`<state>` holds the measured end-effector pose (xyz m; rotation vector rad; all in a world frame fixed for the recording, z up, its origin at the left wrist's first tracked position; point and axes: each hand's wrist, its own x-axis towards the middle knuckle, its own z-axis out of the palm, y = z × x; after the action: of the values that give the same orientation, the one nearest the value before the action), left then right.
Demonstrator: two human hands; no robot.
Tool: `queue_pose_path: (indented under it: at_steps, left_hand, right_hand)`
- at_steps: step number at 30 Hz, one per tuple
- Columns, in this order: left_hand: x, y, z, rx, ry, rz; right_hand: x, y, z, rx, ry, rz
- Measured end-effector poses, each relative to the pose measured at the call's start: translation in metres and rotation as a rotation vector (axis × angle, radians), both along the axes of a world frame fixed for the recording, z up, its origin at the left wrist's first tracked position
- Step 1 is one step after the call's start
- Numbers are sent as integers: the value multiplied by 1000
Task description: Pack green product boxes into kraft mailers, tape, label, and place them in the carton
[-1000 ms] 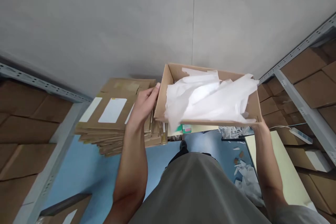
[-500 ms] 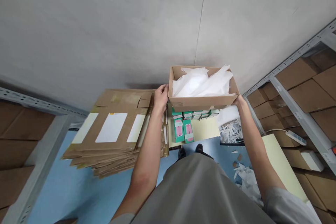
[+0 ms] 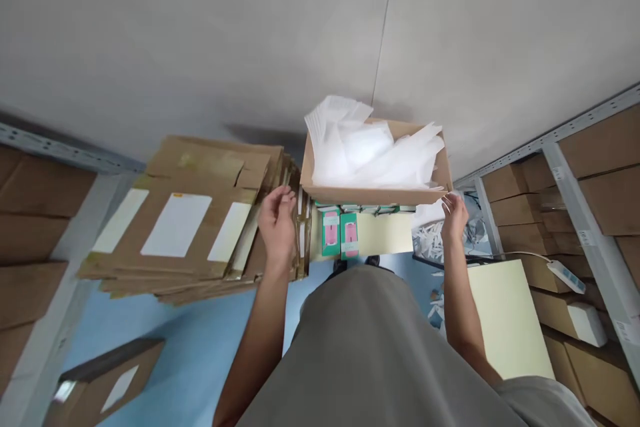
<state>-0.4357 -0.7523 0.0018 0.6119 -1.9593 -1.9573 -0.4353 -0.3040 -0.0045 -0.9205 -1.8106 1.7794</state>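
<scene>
A cardboard box full of white foam sheets stands near the wall. My left hand is apart from it on the left, fingers loosely curled with nothing visible in them, above the edges of stacked flattened cartons. At the box's front right corner is my right hand, its fingers bent and partly spread; whether the fingertips touch the cardboard is hard to tell. Just below the box lie green packages with pink fronts, partly hidden under its front edge.
Shelving with brown cartons runs along the right, and more shelving stands left. A bin of white scraps sits right of the packages. A power strip hangs by the right shelf. Another box rests on the blue floor.
My left hand has let go of the box and moved left and down. My right hand has slipped from under the corner. More foam sheets now rise at the box's left end.
</scene>
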Motion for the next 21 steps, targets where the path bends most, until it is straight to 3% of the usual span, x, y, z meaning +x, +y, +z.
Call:
queue_pose_path:
  at_steps: [2, 3, 5, 7, 9, 11, 14, 17, 21]
  left_hand:
    - [38, 12, -22, 89, -100, 11]
    - [52, 20, -35, 134, -185, -20]
    - [73, 36, -63, 190, -440, -154]
    - [83, 49, -90, 188, -732, -312]
    - [88, 58, -112, 173, -926, -393]
    - [92, 65, -128, 192, -1021, -426]
    - [102, 70, -145, 272, -1104, -464]
    - [112, 73, -159, 382, -1157, -477]
    - [123, 75, -173, 560, -1142, -471]
  right_hand:
    - [33, -14, -30, 74, -99, -71]
    - [48, -27, -44, 90, -187, -1]
    - [68, -61, -67, 113, -427, 347]
    - [77, -102, -83, 183, -687, 847]
    - [76, -142, -91, 213, -769, 1026]
    - [69, -177, -96, 440, -806, 1230]
    - [50, -219, -100, 714, -799, 1370]
    - [22, -246, -106, 928, -853, 1362]
    - [-7, -255, -115, 945, -998, 1327]
